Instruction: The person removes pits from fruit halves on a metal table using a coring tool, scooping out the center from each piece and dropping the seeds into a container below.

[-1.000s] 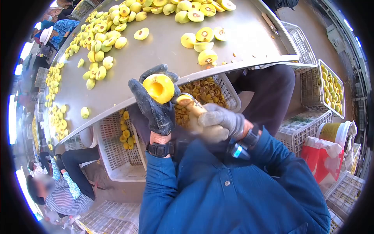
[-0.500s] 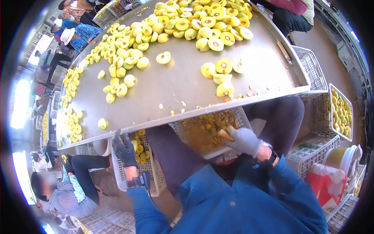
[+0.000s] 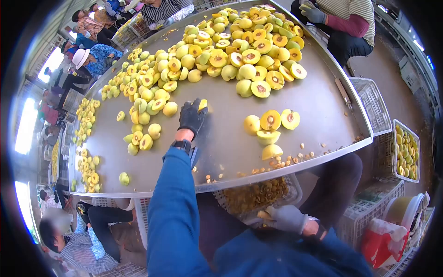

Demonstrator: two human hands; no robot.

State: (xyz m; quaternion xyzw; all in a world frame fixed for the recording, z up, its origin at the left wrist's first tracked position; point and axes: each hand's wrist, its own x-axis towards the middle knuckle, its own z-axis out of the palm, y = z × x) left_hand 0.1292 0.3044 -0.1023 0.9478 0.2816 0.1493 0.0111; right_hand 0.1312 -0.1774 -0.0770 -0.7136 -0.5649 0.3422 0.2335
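Note:
My left hand (image 3: 192, 116), in a dark glove, stretches over the metal table (image 3: 217, 147). Its fingers close round a yellow peach half (image 3: 203, 105), partly covered by the glove. Low by my lap is my right hand (image 3: 287, 219) in a grey glove, wrapped round a wooden-handled tool (image 3: 264, 215) whose working end I cannot make out. Just beyond it, under the table edge, a crate (image 3: 295, 194) holds brownish fruit scraps. A few cut peach halves (image 3: 270, 121) lie on the table ahead of my right hand, with loose pits (image 3: 288, 161) near the rim.
A big heap of halved peaches (image 3: 249, 57) covers the far side of the table. A knife-like tool (image 3: 342, 92) lies by the right rim. Crates (image 3: 406, 152) and a red-and-white bag (image 3: 385, 240) stand at right. Several people sit around, one nearby (image 3: 87, 249) at left.
My left hand has risen from below the table edge onto the tabletop and taken hold of the lone peach half. My right hand stays low with the tool. The view has tilted up.

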